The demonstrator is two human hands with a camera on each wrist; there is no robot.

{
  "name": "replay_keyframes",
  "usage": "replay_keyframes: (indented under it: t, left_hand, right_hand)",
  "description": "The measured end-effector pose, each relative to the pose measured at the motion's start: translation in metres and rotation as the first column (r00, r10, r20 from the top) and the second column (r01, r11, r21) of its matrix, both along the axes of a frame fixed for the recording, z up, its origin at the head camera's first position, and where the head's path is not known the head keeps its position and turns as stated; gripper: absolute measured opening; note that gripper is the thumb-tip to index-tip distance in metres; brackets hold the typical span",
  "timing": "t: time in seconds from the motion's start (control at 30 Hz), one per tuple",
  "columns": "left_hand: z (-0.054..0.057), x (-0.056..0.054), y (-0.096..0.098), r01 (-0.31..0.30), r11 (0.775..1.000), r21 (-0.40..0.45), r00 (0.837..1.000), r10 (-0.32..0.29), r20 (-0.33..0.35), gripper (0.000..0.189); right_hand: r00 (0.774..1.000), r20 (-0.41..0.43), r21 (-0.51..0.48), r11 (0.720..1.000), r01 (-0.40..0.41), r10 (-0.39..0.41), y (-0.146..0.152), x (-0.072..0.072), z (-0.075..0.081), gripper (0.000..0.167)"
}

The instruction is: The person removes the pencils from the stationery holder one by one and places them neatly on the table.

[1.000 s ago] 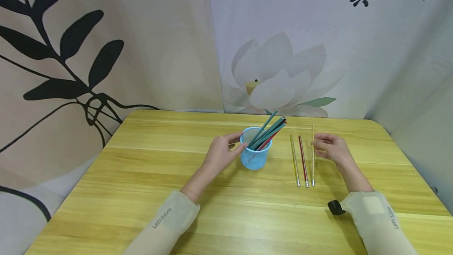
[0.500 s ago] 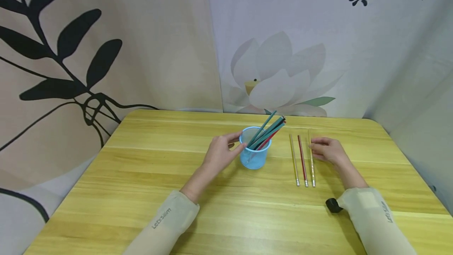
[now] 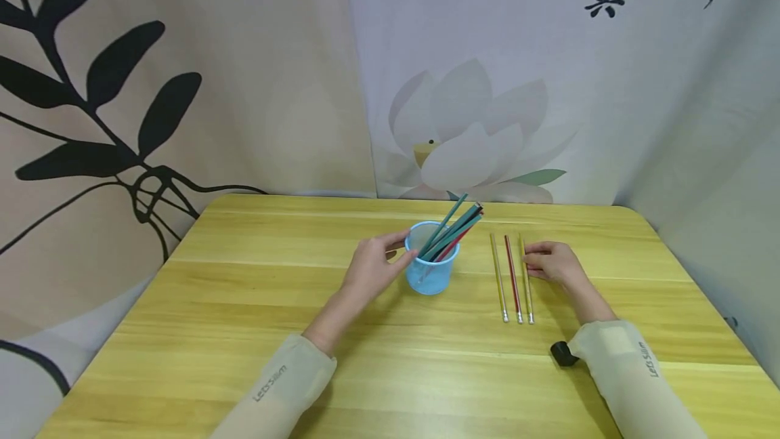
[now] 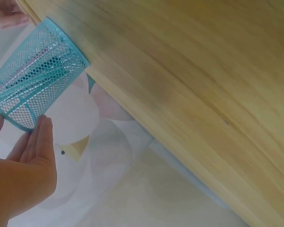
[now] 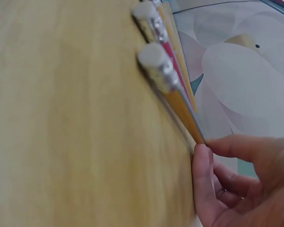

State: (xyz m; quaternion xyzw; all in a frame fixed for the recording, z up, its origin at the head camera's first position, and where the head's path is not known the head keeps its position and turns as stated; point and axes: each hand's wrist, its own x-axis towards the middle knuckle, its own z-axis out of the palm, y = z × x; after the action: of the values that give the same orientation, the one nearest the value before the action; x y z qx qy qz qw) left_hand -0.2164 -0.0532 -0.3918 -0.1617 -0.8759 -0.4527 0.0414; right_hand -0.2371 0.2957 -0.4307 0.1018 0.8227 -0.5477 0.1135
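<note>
Outer yellow pencil (image 3: 527,293): just left of right hand (image 3: 557,264), long axis fore-and-aft, eraser end (image 5: 156,66) nearest my head view. Right fingers pinch shaft beyond midlength; whether whole shaft touches bench (image 3: 244,303), I cannot tell. Red pencil (image 3: 513,279), then inner yellow pencil (image 3: 498,278), lie farther left, near-parallel, apart. Beyond these, blue mesh cup (image 3: 429,280), upright, holding leaning pencils (image 3: 453,230); left hand (image 3: 373,266) nearer, fingers and thumb gripping rim. Bench: wood-grained, extends past eraser ends; printed cloth (image 3: 292,87) behind.
</note>
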Motion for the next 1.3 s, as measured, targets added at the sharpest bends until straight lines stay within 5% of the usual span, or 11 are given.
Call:
replay_keyframes:
  t: [0.67,1.3]
  left_hand:
    - [0.0022,0.0012,0.0,-0.007,1.0,-0.029,1.0,0.007,-0.003,0.046]
    - [0.0037,0.0014,-0.0002,-0.006,1.0,-0.022,1.0,0.006,-0.003,0.046]
  right_hand:
    - [1.0,-0.014,0.098,0.995,-0.009,0.01,-0.0044,-0.0026,0.0006,0.04]
    - [1.0,-0.025,0.039,0.999,-0.012,0.013,-0.0007,-0.0011,0.0017,0.046]
